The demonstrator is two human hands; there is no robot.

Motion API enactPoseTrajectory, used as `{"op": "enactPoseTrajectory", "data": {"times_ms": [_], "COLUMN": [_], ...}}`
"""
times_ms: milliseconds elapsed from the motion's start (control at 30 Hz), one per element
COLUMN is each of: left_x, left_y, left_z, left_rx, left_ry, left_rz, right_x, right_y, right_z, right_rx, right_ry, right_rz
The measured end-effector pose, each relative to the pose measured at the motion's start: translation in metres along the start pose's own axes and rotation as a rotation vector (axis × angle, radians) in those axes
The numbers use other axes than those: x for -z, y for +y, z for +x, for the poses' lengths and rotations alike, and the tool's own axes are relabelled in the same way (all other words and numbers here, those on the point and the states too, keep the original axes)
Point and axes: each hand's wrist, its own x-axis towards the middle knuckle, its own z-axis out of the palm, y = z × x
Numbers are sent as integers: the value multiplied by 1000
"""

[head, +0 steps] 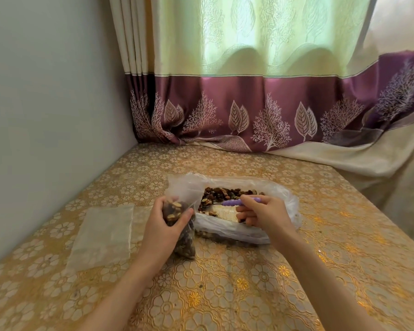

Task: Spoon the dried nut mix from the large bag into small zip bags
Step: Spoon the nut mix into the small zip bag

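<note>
Wall [46, 115] runs tight along the table's left edge, no room that side; bare cloth open at front and far right. Table [249, 295] carries a gold floral-embossed cover, pushed into a corner with a green-and-purple curtain [249, 91] hanging down onto its back edge. Leftmost item: flat empty zip bags [103, 235] lying on the cloth, just beside the left forearm, nothing on top. Left hand [163, 225] grips a small zip bag [182, 220] round its middle, thumb and fingers curled on it; bag stands upright, bottom on the table, partly filled with nut mix, mouth open at top and touching the large bag [237, 211]. Large bag lies open at table centre, nut mix [225, 193] exposed, rim folded back, a pale patch showing inside. Right hand [261, 211] pinches the purple handle of a spoon [234, 202], fingers curled, spoon lying low over the mix, bowl end pointing left toward the small bag. Bowl contents unclear. Right of the large bag the cloth runs to the table edge.
</note>
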Motion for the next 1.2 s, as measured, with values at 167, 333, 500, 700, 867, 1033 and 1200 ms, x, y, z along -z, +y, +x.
{"op": "enactPoseTrajectory", "data": {"times_ms": [167, 333, 500, 700, 867, 1033, 1200], "left_x": [-1, 1, 1, 2, 0, -1, 0], "left_y": [-4, -9, -9, -10, -14, -17, -16], "left_z": [2, 2, 0, 0, 1, 3, 3], "left_rx": [-12, -23, -40, -37, -52, -52, -54], "left_ry": [-2, -1, 6, -9, -8, -15, -5], "left_rz": [-46, -77, -78, -61, -44, -28, -42], "right_x": [2, 5, 10, 18, 23, 19, 6], "right_y": [1, 2, -5, -11, -30, -53, -62], "right_z": [3, 5, 4, 6, 0, -12, -25], "right_rx": [-47, -75, -69, -7, 107, 231, 298], "right_ry": [39, 82, 151, 213, 202, 155, 46], "right_rz": [24, 28, 36, 69, 92, 158, 37]}}
